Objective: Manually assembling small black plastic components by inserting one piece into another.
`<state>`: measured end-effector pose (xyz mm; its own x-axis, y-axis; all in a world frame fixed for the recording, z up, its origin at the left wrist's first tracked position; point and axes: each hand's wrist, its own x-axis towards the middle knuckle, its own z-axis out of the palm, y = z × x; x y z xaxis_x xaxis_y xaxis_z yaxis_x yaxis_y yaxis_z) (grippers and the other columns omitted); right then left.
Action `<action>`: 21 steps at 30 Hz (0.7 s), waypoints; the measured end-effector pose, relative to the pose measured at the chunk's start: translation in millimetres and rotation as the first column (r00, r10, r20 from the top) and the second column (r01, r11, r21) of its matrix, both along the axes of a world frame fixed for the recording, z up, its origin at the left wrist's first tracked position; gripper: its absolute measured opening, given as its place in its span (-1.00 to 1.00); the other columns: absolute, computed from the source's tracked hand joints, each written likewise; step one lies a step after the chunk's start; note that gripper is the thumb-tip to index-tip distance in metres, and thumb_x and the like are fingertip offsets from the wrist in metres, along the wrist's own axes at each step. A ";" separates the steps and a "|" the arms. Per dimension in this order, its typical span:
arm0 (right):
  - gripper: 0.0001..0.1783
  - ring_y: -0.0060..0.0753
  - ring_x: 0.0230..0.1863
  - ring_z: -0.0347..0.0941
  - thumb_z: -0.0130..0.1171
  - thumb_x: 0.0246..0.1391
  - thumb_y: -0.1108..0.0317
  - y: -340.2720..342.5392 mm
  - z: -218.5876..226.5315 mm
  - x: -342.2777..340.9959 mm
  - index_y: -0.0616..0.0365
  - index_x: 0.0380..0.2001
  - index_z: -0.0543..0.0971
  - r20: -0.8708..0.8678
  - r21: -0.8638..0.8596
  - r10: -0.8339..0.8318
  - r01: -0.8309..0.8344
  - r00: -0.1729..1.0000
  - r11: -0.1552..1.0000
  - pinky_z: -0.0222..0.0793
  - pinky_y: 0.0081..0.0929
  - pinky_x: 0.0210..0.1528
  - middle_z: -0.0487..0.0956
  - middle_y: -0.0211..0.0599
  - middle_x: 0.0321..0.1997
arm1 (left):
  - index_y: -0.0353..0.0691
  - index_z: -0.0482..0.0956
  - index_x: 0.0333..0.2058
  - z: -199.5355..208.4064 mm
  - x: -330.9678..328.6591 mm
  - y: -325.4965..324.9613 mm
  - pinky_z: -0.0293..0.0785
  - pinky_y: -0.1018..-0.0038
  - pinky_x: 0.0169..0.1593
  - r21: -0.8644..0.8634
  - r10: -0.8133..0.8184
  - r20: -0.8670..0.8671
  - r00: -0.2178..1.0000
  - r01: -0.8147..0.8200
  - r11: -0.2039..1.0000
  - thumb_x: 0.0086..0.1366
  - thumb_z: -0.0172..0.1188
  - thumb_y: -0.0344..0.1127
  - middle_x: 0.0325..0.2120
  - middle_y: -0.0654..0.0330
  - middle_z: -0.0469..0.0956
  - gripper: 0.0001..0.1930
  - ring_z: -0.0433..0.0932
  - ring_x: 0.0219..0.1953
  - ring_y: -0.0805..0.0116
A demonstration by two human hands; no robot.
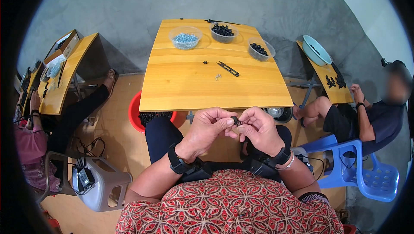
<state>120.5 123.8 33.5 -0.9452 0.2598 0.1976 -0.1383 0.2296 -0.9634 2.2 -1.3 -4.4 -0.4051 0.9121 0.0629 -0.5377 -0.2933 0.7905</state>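
Note:
Just off the near edge of the wooden table (207, 91), my two hands meet over my lap. My left hand (209, 127) pinches a small black rounded piece (234, 119) between thumb and forefinger. The fingers of my right hand (262, 131) are closed at the other side of it, also pinching; fingertips partly hide what lies between them. On the tabletop ahead lie black-handled thread snips (228, 69), one small black piece (205, 62) and a few tiny clear bits (218, 77).
Three clear bowls stand farther back: one of bluish clear bits (185, 38), two of black pieces (223, 29). A red basin (134, 112) sits below, left. People sit at side tables; a blue chair (362, 169) stands right, a grey stool (101, 186) left.

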 end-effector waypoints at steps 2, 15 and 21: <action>-0.88 -0.64 -0.55 0.40 0.01 -0.03 0.61 1.9 -0.4 0.8 0.28 -0.38 0.33 0.010 -0.032 0.028 -0.028 1.000 0.999 0.34 -0.72 -0.55 0.44 -0.32 -0.48 | -0.34 0.47 -0.27 0.7 -0.2 -0.1 0.51 0.54 -0.36 0.014 -0.012 -0.016 1.000 0.012 1.000 0.18 0.04 -0.45 -0.41 0.08 0.53 -0.85 0.54 -0.47 0.40; -0.94 -0.59 -0.51 0.42 -0.02 0.01 0.60 1.0 -2.2 -1.4 0.29 -0.40 0.34 -0.094 -0.066 0.038 -0.044 0.995 0.997 0.37 -0.68 -0.47 0.46 -0.30 -0.48 | -0.35 0.46 -0.22 -1.5 -1.0 0.1 0.52 0.52 -0.35 0.056 -0.099 0.120 0.988 0.093 0.994 0.21 0.00 -0.40 -0.43 0.11 0.53 -0.80 0.54 -0.47 0.38; -0.93 -0.57 -0.50 0.41 -0.02 0.02 0.60 6.5 -6.3 -1.6 0.28 -0.39 0.34 -0.121 -0.094 0.051 -0.063 0.991 0.994 0.37 -0.68 -0.46 0.44 -0.29 -0.43 | -0.38 0.46 -0.23 -7.6 -3.6 0.8 0.54 0.51 -0.34 0.095 -0.126 0.165 0.978 0.112 0.989 0.21 -0.01 -0.40 -0.43 0.11 0.53 -0.80 0.54 -0.44 0.38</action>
